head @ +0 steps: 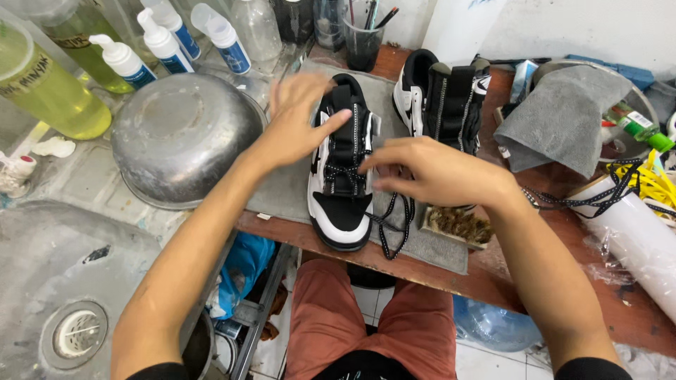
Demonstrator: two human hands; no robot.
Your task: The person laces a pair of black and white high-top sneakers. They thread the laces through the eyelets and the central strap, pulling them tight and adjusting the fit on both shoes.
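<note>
A black-and-white leather sneaker (343, 172) lies toe-towards-the-person on a grey cloth mat (282, 190) at the wooden bench's edge. The left hand (299, 119) rests on its tongue, fingers spread and loose — gripping nothing. The right hand (440, 172) sits just beside the shoe, fingertips pinching the black speckled lace (394, 229).

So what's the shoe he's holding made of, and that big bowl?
The shoe looks like smooth leather or a fake kind, black and white, with a slight sheen. Its lace looks like woven cloth, black with white flecks. The bowl, upside down, looks like dull grey metal, scuffed and dented.
</note>
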